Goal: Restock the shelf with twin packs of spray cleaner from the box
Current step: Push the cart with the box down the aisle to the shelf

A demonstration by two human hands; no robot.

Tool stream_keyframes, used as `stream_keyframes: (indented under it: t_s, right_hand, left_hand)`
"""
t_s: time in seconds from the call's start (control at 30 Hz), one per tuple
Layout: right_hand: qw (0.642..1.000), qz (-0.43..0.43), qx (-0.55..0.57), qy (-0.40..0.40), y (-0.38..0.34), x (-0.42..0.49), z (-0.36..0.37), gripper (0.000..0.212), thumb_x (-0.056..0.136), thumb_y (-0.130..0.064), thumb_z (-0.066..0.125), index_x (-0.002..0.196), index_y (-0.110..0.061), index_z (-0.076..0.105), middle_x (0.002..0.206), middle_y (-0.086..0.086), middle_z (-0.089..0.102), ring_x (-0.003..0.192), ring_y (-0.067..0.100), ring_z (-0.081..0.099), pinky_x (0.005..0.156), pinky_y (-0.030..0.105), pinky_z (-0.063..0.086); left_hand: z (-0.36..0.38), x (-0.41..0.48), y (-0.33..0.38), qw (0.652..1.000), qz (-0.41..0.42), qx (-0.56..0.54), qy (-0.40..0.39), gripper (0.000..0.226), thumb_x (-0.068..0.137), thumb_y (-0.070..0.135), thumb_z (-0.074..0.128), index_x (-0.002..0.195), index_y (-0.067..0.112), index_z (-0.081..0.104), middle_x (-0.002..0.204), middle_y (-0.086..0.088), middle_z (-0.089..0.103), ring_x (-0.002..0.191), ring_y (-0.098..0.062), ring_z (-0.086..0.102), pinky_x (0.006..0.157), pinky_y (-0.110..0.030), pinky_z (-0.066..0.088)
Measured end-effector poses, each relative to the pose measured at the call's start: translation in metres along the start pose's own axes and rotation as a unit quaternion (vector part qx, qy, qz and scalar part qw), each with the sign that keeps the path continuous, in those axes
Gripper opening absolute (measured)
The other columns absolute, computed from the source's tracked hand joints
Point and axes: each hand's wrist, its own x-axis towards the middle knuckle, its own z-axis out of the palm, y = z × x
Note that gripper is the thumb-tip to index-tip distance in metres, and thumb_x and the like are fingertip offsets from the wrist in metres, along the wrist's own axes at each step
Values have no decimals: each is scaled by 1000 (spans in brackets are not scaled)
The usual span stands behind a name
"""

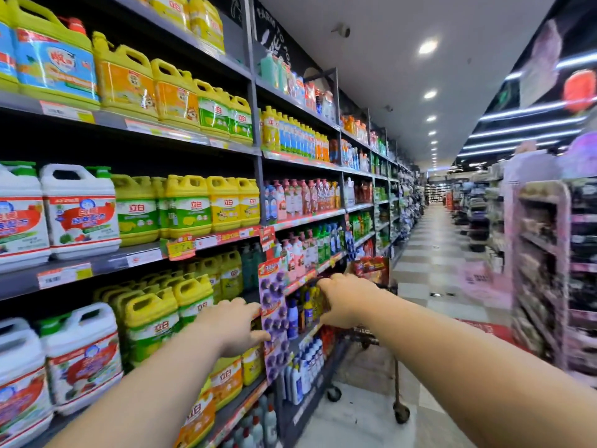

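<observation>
In the head view both bare arms stretch forward to the left-hand shelving of a shop aisle. The right hand (347, 299) is at the front of a low shelf (305, 338), fingers curled over the top and thumb underneath a yellow twin pack (316, 302) of spray cleaner. It grips the pack just at the shelf's edge, beside dark-capped blue and white bottles (292, 315) already standing there. The left hand (231, 326) reaches with fairly straight, spread fingers and touches the left edge of a hanging strip (274, 318) of purple round items, holding nothing. Yellow jugs (151, 315) fill the bay to the left. A wheeled cart (366, 339) stands just behind the right hand.
</observation>
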Motion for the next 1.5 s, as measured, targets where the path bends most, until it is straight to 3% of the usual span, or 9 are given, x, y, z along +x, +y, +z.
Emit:
stream_keyframes:
  t_s: [0.4, 0.53, 0.77, 0.87, 1.2, 1.5]
  right_hand:
    - [996, 73, -46, -39, 206, 64, 51, 65, 83, -49, 57, 138, -21, 37, 137, 9, 46, 127, 33, 44, 105, 50, 37]
    - [993, 90, -47, -53, 253, 87, 74, 69, 85, -50, 56, 143, -21, 32, 142, 9, 43, 131, 33, 42, 106, 49, 36]
    - [990, 119, -39, -72, 313, 149, 108, 68, 86, -48, 56, 144, -22, 32, 143, 8, 42, 132, 31, 40, 109, 49, 33]
    - [988, 133, -40, -67, 338, 188, 115, 67, 86, -45, 57, 144, -23, 31, 144, 7, 42, 133, 30, 40, 109, 48, 34]
    - [979, 180, -47, -88, 420, 315, 151, 66, 88, -46, 54, 145, -20, 32, 145, 8, 41, 132, 30, 41, 106, 46, 37]
    - [972, 208, -37, -98, 554, 406, 201, 66, 87, -48, 56, 143, -21, 33, 143, 5, 44, 131, 29, 42, 104, 47, 37]
  left_hand:
    - [9, 183, 153, 996, 54, -58, -38, 66, 90, 62, 39, 143, 22, 33, 142, -9, 40, 127, -29, 44, 101, -44, 42]
    - [18, 232, 188, 994, 70, -66, -45, 66, 90, 62, 39, 142, 23, 34, 142, -7, 40, 129, -29, 42, 102, -44, 40]
    - [39, 335, 233, 989, 118, -69, -50, 61, 91, 61, 39, 135, 19, 40, 135, -10, 45, 123, -32, 46, 93, -43, 44]
    - [48, 392, 243, 986, 136, -83, -46, 66, 90, 62, 39, 143, 22, 33, 142, -8, 41, 130, -31, 42, 99, -43, 43]
    - [73, 572, 263, 979, 166, -103, -64, 67, 89, 62, 41, 143, 23, 34, 144, -6, 41, 130, -29, 43, 101, -44, 42]
    - [101, 719, 360, 969, 208, -105, -81, 68, 89, 62, 40, 145, 24, 32, 148, -5, 38, 134, -28, 39, 105, -44, 38]
